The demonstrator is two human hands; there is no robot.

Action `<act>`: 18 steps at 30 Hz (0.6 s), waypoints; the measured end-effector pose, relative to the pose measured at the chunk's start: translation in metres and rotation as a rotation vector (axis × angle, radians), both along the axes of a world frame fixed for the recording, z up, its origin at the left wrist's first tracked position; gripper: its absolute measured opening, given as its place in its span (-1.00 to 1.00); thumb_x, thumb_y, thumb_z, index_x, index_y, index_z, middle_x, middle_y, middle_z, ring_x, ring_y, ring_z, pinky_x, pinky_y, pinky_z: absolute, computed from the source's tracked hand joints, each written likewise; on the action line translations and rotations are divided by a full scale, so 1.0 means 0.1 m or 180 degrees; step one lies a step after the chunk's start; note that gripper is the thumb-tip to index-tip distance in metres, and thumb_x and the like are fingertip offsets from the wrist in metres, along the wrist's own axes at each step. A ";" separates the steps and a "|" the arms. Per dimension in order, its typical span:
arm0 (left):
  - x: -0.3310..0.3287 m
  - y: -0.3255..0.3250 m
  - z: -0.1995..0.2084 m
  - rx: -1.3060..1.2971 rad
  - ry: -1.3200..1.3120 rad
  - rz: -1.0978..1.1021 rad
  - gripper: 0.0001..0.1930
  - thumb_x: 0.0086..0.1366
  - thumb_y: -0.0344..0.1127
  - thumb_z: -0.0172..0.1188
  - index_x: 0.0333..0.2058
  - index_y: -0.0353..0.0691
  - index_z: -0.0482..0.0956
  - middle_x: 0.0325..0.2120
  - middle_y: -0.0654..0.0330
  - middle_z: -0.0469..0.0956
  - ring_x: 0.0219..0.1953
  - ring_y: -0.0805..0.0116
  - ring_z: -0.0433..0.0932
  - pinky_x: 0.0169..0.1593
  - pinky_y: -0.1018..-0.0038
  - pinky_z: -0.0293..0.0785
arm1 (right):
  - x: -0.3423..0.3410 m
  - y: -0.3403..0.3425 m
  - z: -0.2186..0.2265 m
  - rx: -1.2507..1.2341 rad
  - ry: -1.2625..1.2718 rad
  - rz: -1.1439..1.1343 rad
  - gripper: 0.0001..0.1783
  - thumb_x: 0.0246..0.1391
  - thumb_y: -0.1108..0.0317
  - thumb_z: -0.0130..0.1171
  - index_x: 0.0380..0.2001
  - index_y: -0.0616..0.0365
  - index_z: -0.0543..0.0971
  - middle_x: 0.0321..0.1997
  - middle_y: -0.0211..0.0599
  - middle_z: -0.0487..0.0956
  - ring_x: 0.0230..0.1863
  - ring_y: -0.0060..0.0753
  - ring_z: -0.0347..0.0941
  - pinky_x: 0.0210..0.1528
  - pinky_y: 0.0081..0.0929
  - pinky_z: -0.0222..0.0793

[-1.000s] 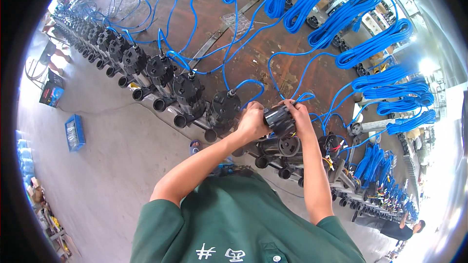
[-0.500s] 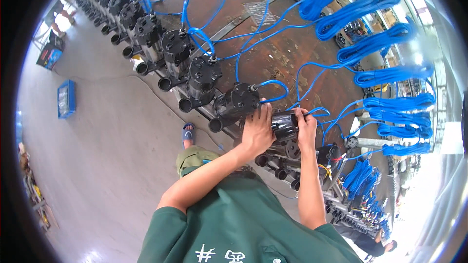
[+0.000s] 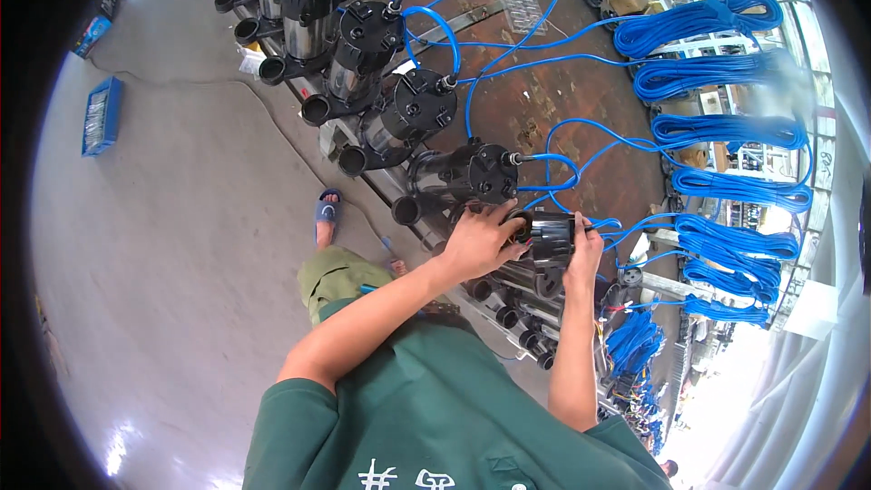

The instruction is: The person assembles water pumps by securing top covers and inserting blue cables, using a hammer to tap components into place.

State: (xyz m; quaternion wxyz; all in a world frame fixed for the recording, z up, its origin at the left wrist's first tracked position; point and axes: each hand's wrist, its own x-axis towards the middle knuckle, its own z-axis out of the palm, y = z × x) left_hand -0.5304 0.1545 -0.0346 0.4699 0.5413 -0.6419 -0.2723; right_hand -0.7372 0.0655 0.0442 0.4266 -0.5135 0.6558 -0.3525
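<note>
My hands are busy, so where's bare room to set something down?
Most room: the grey floor between the blue crate and the left sandal. Smaller: the brown surface between blue cables. Crowded: the row of black cylinders, around the black cap, and among the blue coils.

bright, lower right blown out | floor (image 3: pixel 181 245) glints lower left | blue coil (image 3: pixel 699 78) smeared rightward | edges bent

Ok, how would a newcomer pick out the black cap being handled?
Follow the row of black-topped cylinders down and right from the upper left. Between the left hand and right hand is a glossy black cap. Its neighbours in the row show round tops; this one alone is handled, side wall toward the camera.
</note>
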 end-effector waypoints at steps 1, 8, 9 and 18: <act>-0.02 0.00 -0.02 -0.0008 -0.0010 0.0066 -0.48 0.16 -0.06 0.43 0.06 -0.15 0.64 0.28 -0.02 0.44 0.20 -0.09 0.49 0.14 0.05 0.48 | 0.06 0.02 0.01 -0.0149 0.0284 0.0092 -0.67 0.45 0.19 0.18 -0.13 0.29 0.68 -0.23 -0.46 0.67 -0.21 -0.67 0.49 -0.08 -0.59 0.40; -0.09 -0.06 0.12 0.0388 0.0208 0.0394 -0.47 -0.09 -0.27 0.51 -0.04 -0.10 0.67 0.00 -0.02 0.58 0.01 -0.07 0.58 0.05 0.08 0.49 | 0.15 0.05 -0.06 -0.0339 0.0426 0.0167 -0.70 0.47 0.25 0.14 -0.15 0.30 0.68 -0.27 -0.48 0.65 -0.24 -0.68 0.48 -0.12 -0.62 0.40; -0.10 -0.08 0.14 0.0648 0.0240 0.0364 -0.48 -0.11 -0.29 0.52 -0.07 -0.08 0.67 -0.09 -0.02 0.60 -0.04 -0.04 0.60 0.03 0.09 0.46 | 0.14 0.05 -0.07 -0.0412 0.0506 0.0192 -0.70 0.47 0.24 0.14 -0.15 0.30 0.68 -0.29 -0.49 0.65 -0.25 -0.68 0.47 -0.14 -0.62 0.39; -0.21 -0.05 0.18 0.1119 0.0077 0.0691 -0.25 -0.07 -0.41 0.43 0.17 -0.32 0.39 -0.10 -0.15 0.57 -0.10 -0.20 0.57 0.04 0.04 0.51 | 0.26 0.15 -0.03 -0.0938 0.1024 0.0460 -0.69 0.46 0.25 0.15 -0.17 0.31 0.68 -0.39 -0.42 0.66 -0.31 -0.66 0.47 -0.20 -0.57 0.42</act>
